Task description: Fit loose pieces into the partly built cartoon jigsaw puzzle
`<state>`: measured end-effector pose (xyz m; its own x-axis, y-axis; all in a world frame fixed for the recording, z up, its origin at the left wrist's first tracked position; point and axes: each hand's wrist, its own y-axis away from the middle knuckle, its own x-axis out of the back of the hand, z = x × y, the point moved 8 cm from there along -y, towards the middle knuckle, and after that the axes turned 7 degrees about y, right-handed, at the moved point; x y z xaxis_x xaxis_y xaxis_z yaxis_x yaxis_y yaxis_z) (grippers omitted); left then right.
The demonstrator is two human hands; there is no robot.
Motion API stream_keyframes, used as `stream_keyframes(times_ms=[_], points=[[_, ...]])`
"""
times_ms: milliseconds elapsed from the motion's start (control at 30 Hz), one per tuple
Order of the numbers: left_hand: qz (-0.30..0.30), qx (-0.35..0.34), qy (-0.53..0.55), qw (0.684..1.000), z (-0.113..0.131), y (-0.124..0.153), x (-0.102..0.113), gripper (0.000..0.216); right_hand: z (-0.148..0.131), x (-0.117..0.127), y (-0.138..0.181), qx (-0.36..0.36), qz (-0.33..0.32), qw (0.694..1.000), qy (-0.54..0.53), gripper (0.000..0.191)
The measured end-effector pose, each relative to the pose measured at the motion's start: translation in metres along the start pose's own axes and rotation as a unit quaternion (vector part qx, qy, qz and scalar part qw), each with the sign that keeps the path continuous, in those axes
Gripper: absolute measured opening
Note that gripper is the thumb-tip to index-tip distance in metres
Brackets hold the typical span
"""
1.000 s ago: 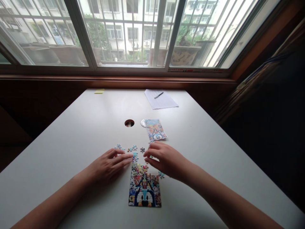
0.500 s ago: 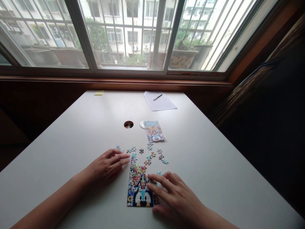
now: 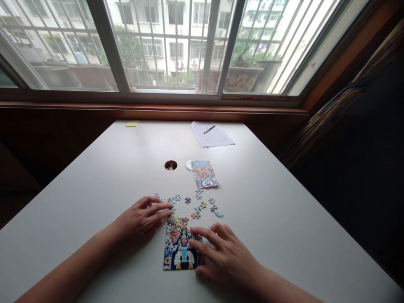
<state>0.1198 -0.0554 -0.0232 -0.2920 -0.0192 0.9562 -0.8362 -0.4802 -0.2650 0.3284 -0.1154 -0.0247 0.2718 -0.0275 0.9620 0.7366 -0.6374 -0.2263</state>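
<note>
A partly joined jigsaw puzzle [image 3: 184, 256] lies flat on the white table, showing a blue dog face at its near end and many small colourful figures above. My right hand [image 3: 225, 252] rests across its right side, fingers spread on the surface and thumb at the lower right edge, covering part of it. At the puzzle's upper left, my left hand [image 3: 145, 215] lies with fingers stretched out, the tips touching the light-blue pieces [image 3: 172, 205] there. Loose puzzle pieces [image 3: 196, 210] are scattered just beyond the puzzle.
A picture card [image 3: 204, 172] matching the puzzle lies beyond the pieces, partly over a round silvery cover [image 3: 189, 165]. Left of it is a cable hole [image 3: 171, 165] in the table [image 3: 94, 176]. Farther back are paper sheets [image 3: 216, 139], a pen [image 3: 209, 129] and yellow sticky notes [image 3: 131, 124].
The puzzle has slid a little to the left and slightly away from me, with my right hand moving along on it. My left hand has stayed almost still.
</note>
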Motion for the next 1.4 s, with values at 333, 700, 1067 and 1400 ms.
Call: stream_keyframes(times_ms=[333,700,1067,1400], points=[[0.003,0.002,0.012,1.000,0.000,0.000,0.002,0.050,-0.001,0.003,0.000,0.002,0.008,1.000,-0.001,0.048],[0.004,0.004,0.039,0.999,-0.003,0.001,0.002,0.046,-0.004,0.011,-0.002,0.020,0.042,0.999,0.009,0.047],[-0.001,0.007,0.046,0.999,-0.001,0.000,0.002,0.046,-0.003,0.010,-0.001,0.018,0.048,0.999,0.006,0.047],[0.080,0.042,0.059,0.994,-0.018,0.006,0.013,0.041,-0.007,0.017,-0.001,0.034,0.077,0.996,0.019,0.047]])
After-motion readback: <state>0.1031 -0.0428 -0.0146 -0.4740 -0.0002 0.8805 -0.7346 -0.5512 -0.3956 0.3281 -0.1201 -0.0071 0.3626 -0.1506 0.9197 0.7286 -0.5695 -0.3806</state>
